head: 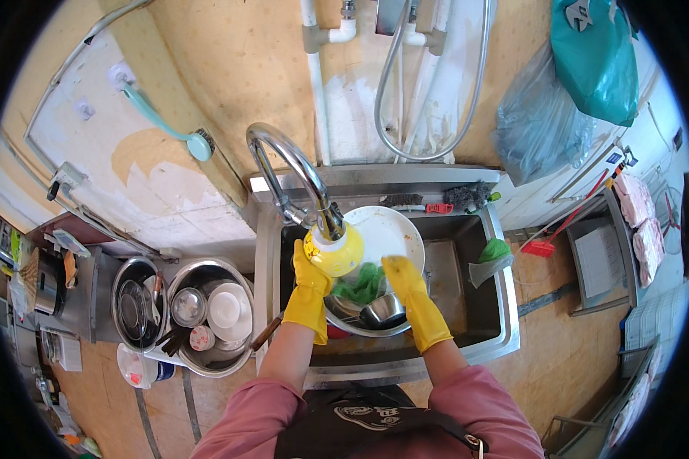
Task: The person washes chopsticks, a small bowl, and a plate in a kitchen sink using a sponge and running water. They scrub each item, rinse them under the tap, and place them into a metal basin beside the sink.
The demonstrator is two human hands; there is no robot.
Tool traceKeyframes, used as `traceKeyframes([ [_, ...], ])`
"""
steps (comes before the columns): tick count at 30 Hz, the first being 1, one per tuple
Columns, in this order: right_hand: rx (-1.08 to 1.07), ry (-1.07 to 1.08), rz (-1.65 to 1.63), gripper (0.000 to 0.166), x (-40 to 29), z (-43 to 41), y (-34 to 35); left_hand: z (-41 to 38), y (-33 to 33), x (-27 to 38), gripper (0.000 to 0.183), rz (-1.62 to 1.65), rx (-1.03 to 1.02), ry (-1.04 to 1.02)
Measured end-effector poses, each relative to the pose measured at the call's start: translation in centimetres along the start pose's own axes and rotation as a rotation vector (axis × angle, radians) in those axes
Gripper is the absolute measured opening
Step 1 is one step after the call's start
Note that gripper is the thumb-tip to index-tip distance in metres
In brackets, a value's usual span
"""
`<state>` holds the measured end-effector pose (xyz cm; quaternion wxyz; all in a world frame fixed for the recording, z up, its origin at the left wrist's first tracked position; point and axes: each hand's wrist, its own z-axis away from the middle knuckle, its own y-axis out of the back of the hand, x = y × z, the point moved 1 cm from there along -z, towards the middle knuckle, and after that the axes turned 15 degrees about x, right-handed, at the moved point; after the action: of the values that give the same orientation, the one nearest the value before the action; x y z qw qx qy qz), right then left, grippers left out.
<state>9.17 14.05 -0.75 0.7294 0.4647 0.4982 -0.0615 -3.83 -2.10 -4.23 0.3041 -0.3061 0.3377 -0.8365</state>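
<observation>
My left hand [312, 278], in a yellow rubber glove, grips the edge of a yellow bowl [339, 258]. The bowl looks upside down, its pale base right below the chrome faucet [321, 201]. My right hand [405, 281], gloved alike, hovers beside a green mesh scrubber [364, 284]; its fingers are blurred, so whether it holds anything is unclear. Behind both hands a large white plate [393, 229] leans in the stainless steel sink [448, 269]. Below them, a metal basin holds a steel bowl [383, 311] and the scrubber, partly hidden by my hands.
Left of the sink stand two metal basins, one with white dishes [225, 310], the other with glass lids [132, 310]. A red-handled brush [436, 208] and steel wool [468, 196] lie on the back ledge. A green scrubber [494, 251] hangs over the right rim.
</observation>
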Motion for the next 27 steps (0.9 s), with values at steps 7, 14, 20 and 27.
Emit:
traceKeyframes([
  [7,-0.277,-0.265,-1.179,0.051,-0.8,-0.1,-3.6,-1.7,1.5,-2.5,0.046,-0.226,-0.023,-0.016],
  [14,-0.232,0.008,-0.179,0.042,0.8,-1.5,-9.8,-6.1,0.6,0.0,0.044,-1.065,-0.162,-0.245],
  [20,-0.241,-0.625,-1.071,0.043,-2.3,-0.6,-8.4,6.1,-6.8,-1.1,0.045,-1.672,-0.704,-1.441],
  [27,-0.349,-0.665,-1.66,0.047,-3.2,1.1,-4.7,7.3,-4.0,1.8,0.044,-1.67,-0.472,-1.508],
])
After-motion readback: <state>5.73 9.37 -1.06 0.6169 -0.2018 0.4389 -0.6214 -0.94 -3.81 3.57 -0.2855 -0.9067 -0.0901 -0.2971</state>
